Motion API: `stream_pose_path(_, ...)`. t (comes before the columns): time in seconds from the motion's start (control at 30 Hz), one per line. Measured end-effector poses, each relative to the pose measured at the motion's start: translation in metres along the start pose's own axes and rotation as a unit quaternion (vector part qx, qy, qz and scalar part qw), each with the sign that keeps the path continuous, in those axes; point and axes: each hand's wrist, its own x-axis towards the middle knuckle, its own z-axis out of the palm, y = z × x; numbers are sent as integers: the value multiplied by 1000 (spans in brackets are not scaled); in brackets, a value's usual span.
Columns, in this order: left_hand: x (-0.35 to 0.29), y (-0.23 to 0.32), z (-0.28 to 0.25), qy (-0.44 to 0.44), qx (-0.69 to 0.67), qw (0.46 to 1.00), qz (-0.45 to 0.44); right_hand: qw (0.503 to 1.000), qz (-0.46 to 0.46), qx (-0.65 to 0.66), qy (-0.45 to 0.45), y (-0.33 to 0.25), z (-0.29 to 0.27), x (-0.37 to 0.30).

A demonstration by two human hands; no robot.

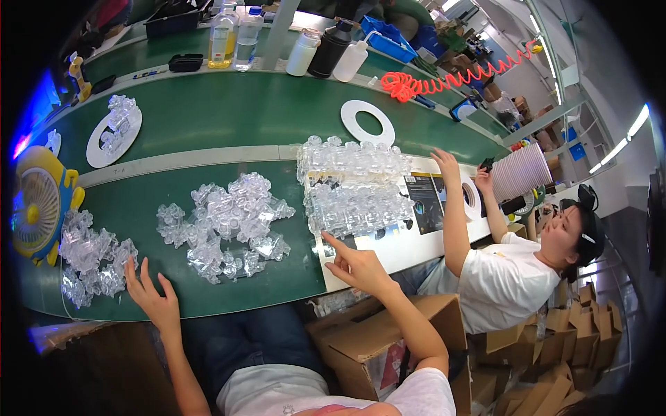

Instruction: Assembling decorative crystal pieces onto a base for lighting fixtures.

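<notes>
My left hand has its fingers spread, with the fingertips at the edge of a loose pile of clear plastic parts on the green table. My right hand points its index finger at the near left corner of a block of clear plastic pieces in rows; whether it touches them I cannot tell. Its thumb is apart from that finger, and nothing shows in its grip. Between my hands lies a larger heap of clear plastic parts. The rows rest on a white printed board.
A yellow and blue fan stands at far left. White rings lie on the raised green shelf, the left one under clear parts. Bottles line the back. A co-worker sits at right, hands over the board. Cardboard boxes stand beside me.
</notes>
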Motion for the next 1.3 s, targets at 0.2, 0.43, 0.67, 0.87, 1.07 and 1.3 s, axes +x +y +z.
stream_pose_path(0.2, 0, -2, 2, 1, 4, 1000, 6, 1000, -1, -19, -4, 2, -1, 0)
stream_pose_path(0.43, 0, -2, 2, -1, 5, 1000, 6, 1000, -9, -24, 11, 5, -1, -1)
stream_pose_path(0.67, -2, -5, 4, 10, 6, 1000, 12, 999, -15, -35, 16, 5, -1, -1)
stream_pose_path(0.87, 1, 0, 2, -1, 19, 1000, 11, 1000, -2, -29, 5, 5, -3, 0)
stream_pose_path(1.07, 1, 2, 1, -3, 7, 1000, 0, 1000, 12, -9, 5, 4, -5, 0)
stream_pose_path(1.3, -3, -2, -2, -10, -3, 1000, -14, 1000, 15, -1, 8, 0, -1, 0)
